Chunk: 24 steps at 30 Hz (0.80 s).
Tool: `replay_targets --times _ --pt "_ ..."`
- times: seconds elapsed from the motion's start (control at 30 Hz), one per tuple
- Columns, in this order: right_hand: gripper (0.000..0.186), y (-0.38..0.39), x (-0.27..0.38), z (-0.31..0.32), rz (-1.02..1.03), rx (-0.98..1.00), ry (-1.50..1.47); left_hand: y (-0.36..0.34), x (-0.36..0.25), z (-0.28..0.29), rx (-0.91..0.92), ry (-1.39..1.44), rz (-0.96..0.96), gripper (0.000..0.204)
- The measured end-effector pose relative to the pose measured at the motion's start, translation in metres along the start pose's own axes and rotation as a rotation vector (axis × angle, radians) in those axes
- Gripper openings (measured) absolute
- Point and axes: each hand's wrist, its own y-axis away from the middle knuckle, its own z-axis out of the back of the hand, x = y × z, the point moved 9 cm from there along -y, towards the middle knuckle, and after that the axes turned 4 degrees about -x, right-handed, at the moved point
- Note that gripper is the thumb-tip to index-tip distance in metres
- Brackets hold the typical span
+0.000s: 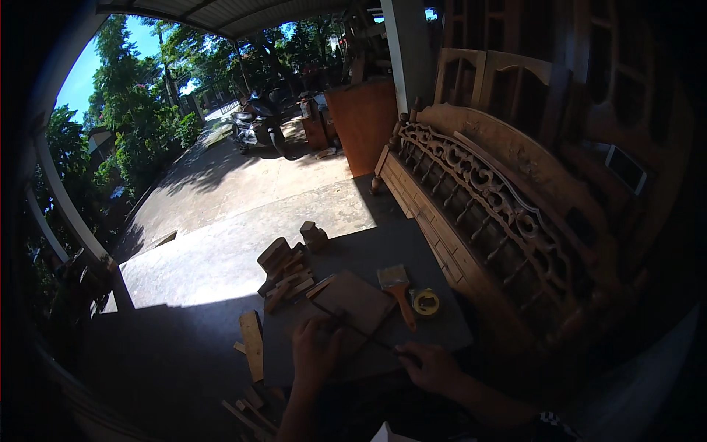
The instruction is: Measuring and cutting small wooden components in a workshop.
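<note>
My right hand (pixel 434 367) is closed round the near end of a long thin dark tool (pixel 368 339); its exact kind is too dim to make out. The tool slants up and left across a flat brown board (pixel 355 298) on the dark table (pixel 375 250). Near the board's left edge, my left hand (pixel 317 345) has its fingers curled beside the tool. What those fingers grip is lost in shadow. Right of the board lie a wide paintbrush (pixel 398 291) with an orange handle and a round yellow roll or tape (pixel 426 302).
Wooden blocks and strips (pixel 283 269) are heaped at the table's far left, beside an upright block (pixel 313 236). A plank (pixel 252 345) and offcuts lie left of the table. Carved wooden furniture (pixel 486 199) stands along the right. A motorbike (pixel 258 127) is parked beyond on sunlit concrete.
</note>
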Motion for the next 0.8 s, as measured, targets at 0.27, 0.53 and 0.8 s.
replay_targets --times 0.27,0.53,0.8 --pt "0.025 -0.011 0.005 0.002 -0.006 0.026 0.069 0.009 -0.155 0.073 0.619 1.566 -0.021 0.021" --pt "0.025 -0.017 0.008 -0.008 0.007 0.049 0.07 0.03 -0.142 0.081 0.638 1.754 -0.067 0.014" --pt "0.023 -0.02 -0.002 -0.001 -0.044 0.04 0.035 0.01 -0.14 0.094 0.461 1.691 0.002 0.01"
